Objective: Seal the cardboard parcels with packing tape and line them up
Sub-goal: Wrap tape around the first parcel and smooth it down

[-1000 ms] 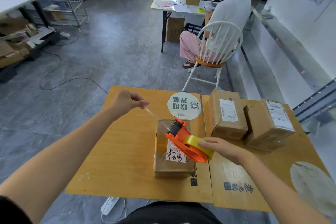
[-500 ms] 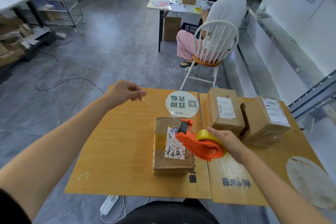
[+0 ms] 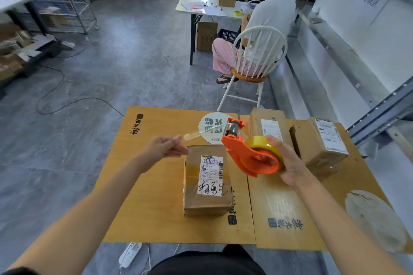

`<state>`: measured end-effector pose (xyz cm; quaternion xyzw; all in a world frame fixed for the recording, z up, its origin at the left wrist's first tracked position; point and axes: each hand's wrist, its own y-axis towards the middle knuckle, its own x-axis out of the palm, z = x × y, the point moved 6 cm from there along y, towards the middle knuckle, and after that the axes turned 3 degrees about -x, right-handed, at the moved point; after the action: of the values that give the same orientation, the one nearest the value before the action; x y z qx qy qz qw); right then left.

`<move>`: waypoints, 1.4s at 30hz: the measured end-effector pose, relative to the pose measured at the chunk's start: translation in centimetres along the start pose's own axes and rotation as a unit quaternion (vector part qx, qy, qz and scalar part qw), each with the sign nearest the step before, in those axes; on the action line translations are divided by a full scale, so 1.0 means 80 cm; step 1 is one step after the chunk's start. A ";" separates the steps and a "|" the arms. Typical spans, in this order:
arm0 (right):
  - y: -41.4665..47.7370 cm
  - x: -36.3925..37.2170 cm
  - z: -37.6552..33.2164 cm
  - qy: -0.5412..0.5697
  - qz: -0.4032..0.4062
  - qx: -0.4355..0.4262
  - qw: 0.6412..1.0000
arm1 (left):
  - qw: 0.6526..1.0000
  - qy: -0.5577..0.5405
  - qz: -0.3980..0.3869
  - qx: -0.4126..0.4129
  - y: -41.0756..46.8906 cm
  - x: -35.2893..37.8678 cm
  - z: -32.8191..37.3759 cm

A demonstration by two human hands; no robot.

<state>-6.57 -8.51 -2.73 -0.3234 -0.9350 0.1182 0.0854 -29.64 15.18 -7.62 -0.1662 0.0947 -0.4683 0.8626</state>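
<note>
Grey stone flooring surrounds two low wooden boards [image 3: 156, 196] laid side by side as the work surface; a seated person on a white chair [image 3: 252, 62] occupies the background. The right hand [image 3: 288, 163] is closed around the yellow tape roll [image 3: 260, 145] of the orange tape dispenser [image 3: 252, 156], holding it raised; the left hand [image 3: 165, 148] pinches the free end of the clear tape strip [image 3: 194, 137], which spans from its fingertips across to the dispenser's cutter. The unsealed parcel [image 3: 206, 183] lies flat on the board, just below and between both hands; two further parcels [image 3: 290, 138] sit side by side beyond the right hand. The strip appears thin, limp and adhesive; it will likely fold onto itself if tension is lost; hold it by the extreme end only. The parcel looks rigid and light; steady it by pressing on its top face while taping.
</note>
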 end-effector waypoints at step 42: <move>0.053 0.052 0.020 0.248 0.185 0.024 0.951 | 0.877 -0.476 0.033 -0.061 0.003 0.168 -0.031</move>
<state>-7.69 -2.91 -5.11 -0.5077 -0.8048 0.0706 0.2993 -22.90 3.53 -10.13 -0.4185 -0.2935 -0.2968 0.8066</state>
